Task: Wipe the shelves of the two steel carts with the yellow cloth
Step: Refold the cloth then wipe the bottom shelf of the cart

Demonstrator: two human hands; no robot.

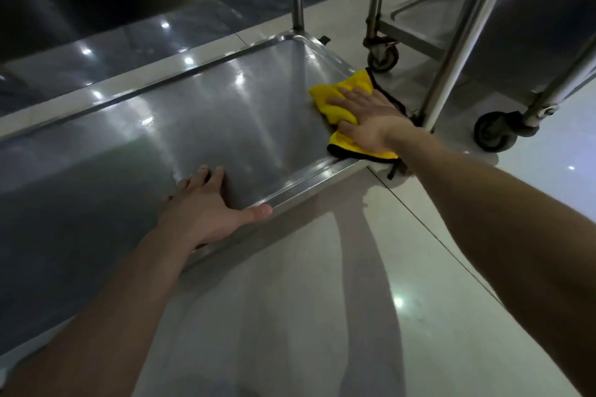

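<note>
Cloth (353, 82), yellow, lies under the flat, straight-fingered right hand (371, 119) in the shelf (225, 113) corner, a post (456, 51) just right. Left hand (200, 206) rests flat over the near rim, bare steel between both hands.

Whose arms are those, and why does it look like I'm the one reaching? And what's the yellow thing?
There is no machine here, just a person cleaning. They wear a camera on their head, so this one picture looks down at their own two arms, as if you were them. In front of them is the low shelf of a shiny steel cart. The right hand lies flat on a yellow cloth and presses it into the shelf's right end to wipe it. The left hand rests on the shelf's near edge and holds nothing. On the right stands a second cart on little wheels, on a glossy tiled floor.
</note>
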